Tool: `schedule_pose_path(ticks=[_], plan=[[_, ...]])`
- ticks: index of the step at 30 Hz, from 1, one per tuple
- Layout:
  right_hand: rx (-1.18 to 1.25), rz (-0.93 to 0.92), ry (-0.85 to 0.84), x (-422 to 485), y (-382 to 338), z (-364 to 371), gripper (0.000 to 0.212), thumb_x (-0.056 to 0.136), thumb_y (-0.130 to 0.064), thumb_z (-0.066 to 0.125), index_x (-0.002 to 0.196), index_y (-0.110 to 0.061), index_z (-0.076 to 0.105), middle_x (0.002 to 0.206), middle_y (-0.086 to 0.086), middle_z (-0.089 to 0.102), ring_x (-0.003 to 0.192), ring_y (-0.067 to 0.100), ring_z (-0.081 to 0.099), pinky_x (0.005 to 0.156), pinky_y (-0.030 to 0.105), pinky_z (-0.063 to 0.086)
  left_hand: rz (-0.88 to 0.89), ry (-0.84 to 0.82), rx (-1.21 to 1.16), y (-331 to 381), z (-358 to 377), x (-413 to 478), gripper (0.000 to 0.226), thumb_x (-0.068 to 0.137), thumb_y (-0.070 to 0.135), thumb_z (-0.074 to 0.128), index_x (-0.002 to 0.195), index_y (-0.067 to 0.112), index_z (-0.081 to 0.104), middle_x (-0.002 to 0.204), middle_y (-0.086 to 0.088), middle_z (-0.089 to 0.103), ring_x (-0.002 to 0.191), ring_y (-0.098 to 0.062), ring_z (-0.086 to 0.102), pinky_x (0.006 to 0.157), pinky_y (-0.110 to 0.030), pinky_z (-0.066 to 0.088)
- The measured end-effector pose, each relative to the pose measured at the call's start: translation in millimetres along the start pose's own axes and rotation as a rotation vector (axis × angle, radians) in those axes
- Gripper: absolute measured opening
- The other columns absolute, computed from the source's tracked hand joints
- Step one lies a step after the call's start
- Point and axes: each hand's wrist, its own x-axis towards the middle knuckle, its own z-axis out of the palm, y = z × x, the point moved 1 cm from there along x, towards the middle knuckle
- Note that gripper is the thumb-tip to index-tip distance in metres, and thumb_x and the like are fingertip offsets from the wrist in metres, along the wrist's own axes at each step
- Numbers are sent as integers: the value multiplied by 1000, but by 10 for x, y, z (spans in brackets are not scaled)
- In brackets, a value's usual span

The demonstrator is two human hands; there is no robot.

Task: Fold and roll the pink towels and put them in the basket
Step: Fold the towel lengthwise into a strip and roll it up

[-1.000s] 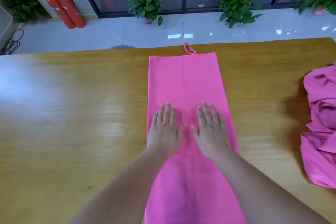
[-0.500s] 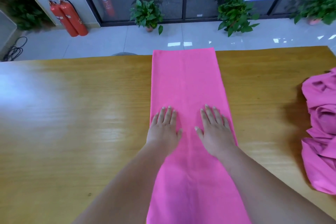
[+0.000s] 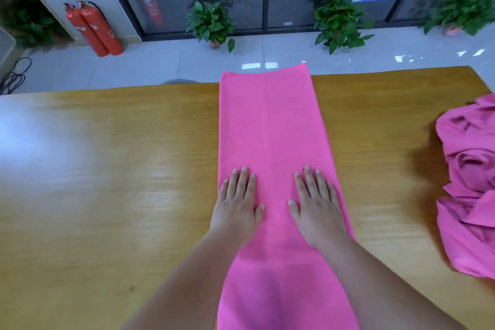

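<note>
Flat and empty is how both our hands lie, fingers straight and gripping nothing: our left hand [image 3: 237, 205] presses on the pink towel [image 3: 270, 128] close to its left edge, and our right hand [image 3: 314, 206] presses close to its right edge, with a bare band of cloth between the two thumbs. That towel is already folded into a long, narrow strip lying on the table [image 3: 107, 169]. Its near end runs under our forearms and out of view, and its far end reaches the table's far edge and seems to pass a little over it. We judge the step in hand to be smoothing, with the rolling yet to come. The cloth looks thin, soft and light, so it will go limp when lifted, and we expect it to slide easily on the glossy wood. We would therefore take it at one short end, a hand at each corner, and turn it over tightly while pressing down, so the layers do not creep sideways and the roll does not come out as a cone. Well to the right of the towel sits a crumpled heap [image 3: 471, 182] of more pink cloth, unfolded. We see no basket anywhere around the towel.
</note>
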Motion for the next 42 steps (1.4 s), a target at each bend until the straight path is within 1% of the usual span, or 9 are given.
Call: schedule_pose_path(ticks=[8, 13, 17, 21, 25, 29, 35, 39, 42], plan=[[11, -146, 58, -944, 273, 302, 78, 105, -58, 34, 168, -21, 7, 176, -2, -4, 162, 20, -6, 129, 49, 15, 138, 82, -15, -158, 346, -954, 79, 107, 59, 32, 168, 21, 0, 175, 1, -7, 161, -20, -11, 130, -46, 9], [50, -11, 80, -1028, -78, 268, 74, 107, -56, 25, 168, -17, 6, 175, 2, -4, 161, 23, -8, 130, 50, 11, 49, 73, -64, 188, 329, -985, 77, 106, 53, 32, 167, 12, 10, 175, -10, -5, 161, -26, -13, 130, -49, 9], [-6, -202, 40, -1553, -116, 410, 75, 107, -58, 29, 168, -23, 2, 175, -5, -12, 161, 18, -13, 130, 47, 7, 236, 56, -33, 225, 487, -1525, 76, 108, 60, 30, 168, 20, 6, 176, 0, -4, 161, -21, -9, 130, -48, 13], [-44, -102, 51, -1689, 344, 483, 76, 106, -61, 26, 168, -21, 7, 175, -4, -7, 161, 19, -8, 129, 46, 11, 218, 66, 35, -79, 560, -1688, 79, 108, 65, 26, 168, 18, 5, 175, -1, -5, 161, -21, -8, 128, -45, 10], [31, 18, 37, -1831, 49, 469, 79, 106, -65, 18, 167, -19, -1, 175, 4, -12, 161, 25, -11, 129, 48, 4, 147, 58, -26, 205, 547, -1852, 79, 109, 63, 25, 167, 14, 6, 175, -8, -6, 161, -28, -9, 128, -49, 6], [4, -122, 61, -2207, 158, 587, 80, 105, -66, 32, 168, -24, 6, 176, 1, -5, 162, 25, -3, 127, 49, 11, 226, 70, -27, 156, 673, -2232, 81, 107, 66, 33, 168, 20, 8, 176, -2, 0, 162, -26, 0, 126, -47, 11], [-35, -106, -18, -2163, 360, 625, 81, 103, -74, 19, 167, -30, -5, 174, -3, -16, 161, 24, -14, 127, 45, 3, 168, 27, 71, 124, 733, -2227, 80, 107, 69, 24, 168, 21, 6, 176, -4, -4, 162, -27, -2, 125, -47, 7], [14, -46, -27, -2436, 367, 632, 73, 102, -59, 26, 164, -20, 28, 174, 7, 13, 159, 34, 17, 124, 53, 22, 46, -14, 40, 101, 811, -2575, 78, 107, 64, 25, 167, 17, 9, 176, -2, -3, 162, -25, 0, 124, -45, 9], [25, -98, -23, -2819, 473, 763, 68, 105, -56, 22, 165, -24, 29, 175, 3, 13, 159, 30, 18, 123, 51, 24, -1, -37, 20, 28, 909, -2935, 82, 106, 66, 29, 168, 16, 8, 176, 3, -2, 162, -21, 4, 123, -42, 9]])
